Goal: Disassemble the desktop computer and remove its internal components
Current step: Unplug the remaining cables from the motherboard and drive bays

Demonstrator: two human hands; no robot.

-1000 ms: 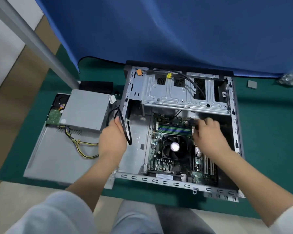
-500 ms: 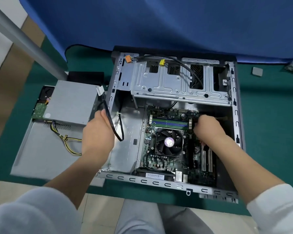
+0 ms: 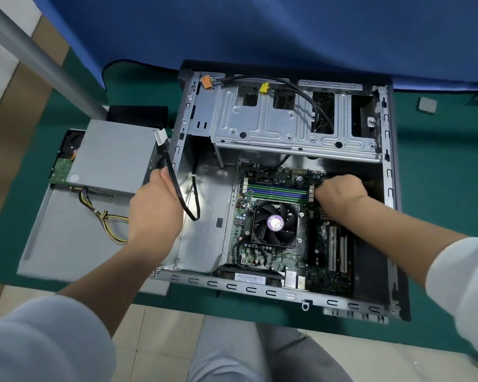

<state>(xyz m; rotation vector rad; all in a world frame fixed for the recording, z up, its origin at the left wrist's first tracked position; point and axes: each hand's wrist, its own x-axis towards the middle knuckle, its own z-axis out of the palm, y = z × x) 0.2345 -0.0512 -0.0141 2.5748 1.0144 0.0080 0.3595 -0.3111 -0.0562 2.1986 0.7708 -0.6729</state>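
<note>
Pole (image 3: pixel 39 62): grey, slanting at far left.
Mat (image 3: pixel 436 205): green, over a pale tiled floor (image 3: pixel 155 334).
Power supply (image 3: pixel 113 158): on a grey panel (image 3: pixel 66 244), left of the case.
Left hand (image 3: pixel 155 213): grips a black cable (image 3: pixel 177 188).
Case (image 3: pixel 260 292): open, lying mid-mat.
Right hand (image 3: pixel 340 191): curled on the motherboard (image 3: pixel 293 260); what it holds is hidden.
Cloth (image 3: pixel 287 31): blue, behind.

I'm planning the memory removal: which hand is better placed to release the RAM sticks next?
Probably the right hand: it is already at the right end of the RAM sticks. The left hand holds a black cable at the case's left wall.
</note>
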